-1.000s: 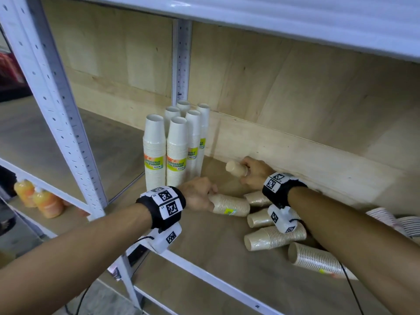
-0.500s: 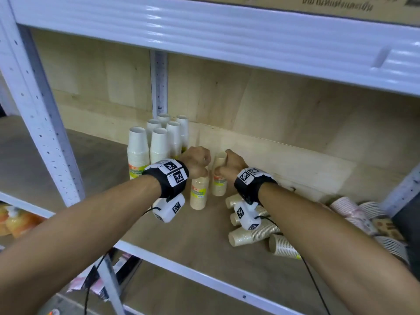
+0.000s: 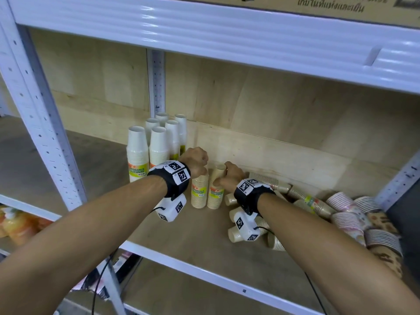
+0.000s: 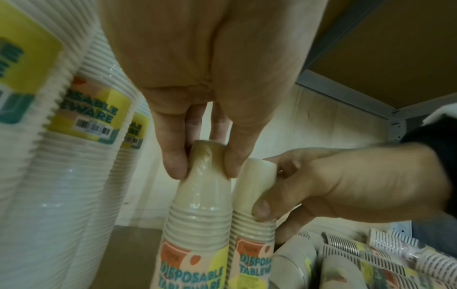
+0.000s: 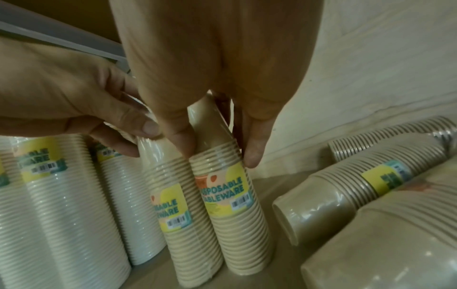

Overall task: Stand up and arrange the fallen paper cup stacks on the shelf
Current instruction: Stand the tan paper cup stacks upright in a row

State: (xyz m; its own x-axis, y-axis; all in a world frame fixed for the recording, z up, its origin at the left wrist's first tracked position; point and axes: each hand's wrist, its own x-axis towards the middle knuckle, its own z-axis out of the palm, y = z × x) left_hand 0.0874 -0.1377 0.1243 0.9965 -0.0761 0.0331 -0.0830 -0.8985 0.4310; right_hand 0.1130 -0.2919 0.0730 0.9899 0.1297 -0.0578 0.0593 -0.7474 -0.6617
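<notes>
Two beige wrapped cup stacks stand upright side by side, bases up, just right of the white stacks. My left hand (image 3: 198, 164) pinches the top of the left beige stack (image 3: 200, 195); the left wrist view shows fingers and thumb round its base (image 4: 206, 156). My right hand (image 3: 228, 176) grips the upper part of the right beige stack (image 3: 214, 197), with thumb and fingers curled round it (image 5: 217, 154). Several more beige stacks (image 3: 267, 181) lie fallen on the shelf board (image 3: 193, 237) behind and under my right wrist.
Several tall white cup stacks (image 3: 147, 151) stand at the back left by the rear post (image 3: 156, 83). Patterned cup stacks (image 3: 347, 214) lie heaped at the right end. A front post (image 3: 41, 110) rises at left and the upper shelf beam (image 3: 204, 26) hangs low overhead.
A second ago both hands took hold of beige stacks lying on the board. They have lifted them, turned them upright and set them side by side next to the white stacks.
</notes>
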